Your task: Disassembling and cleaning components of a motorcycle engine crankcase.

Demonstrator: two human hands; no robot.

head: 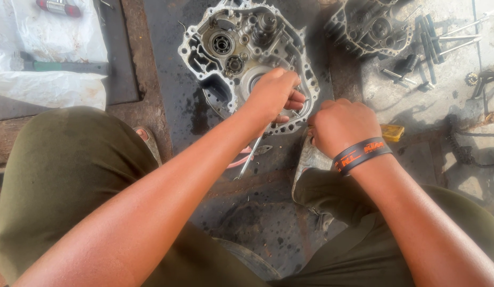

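Observation:
A silver engine case half lies flat on the dark, oily floor, with bearings and a gear shaft showing in its upper part. My left hand rests over its lower right opening, fingers curled around a small metal part that I cannot make out. My right hand, with a black and orange wristband, is closed in a fist at the case's lower right rim, touching my left hand. What it grips is hidden. A metal spanner lies on the floor under my left forearm.
A second engine part sits at the top right with several bolts and rods beside it. White plastic sheet with a green-handled tool lies at the left. A yellow object is by my right wrist. My knees fill the bottom.

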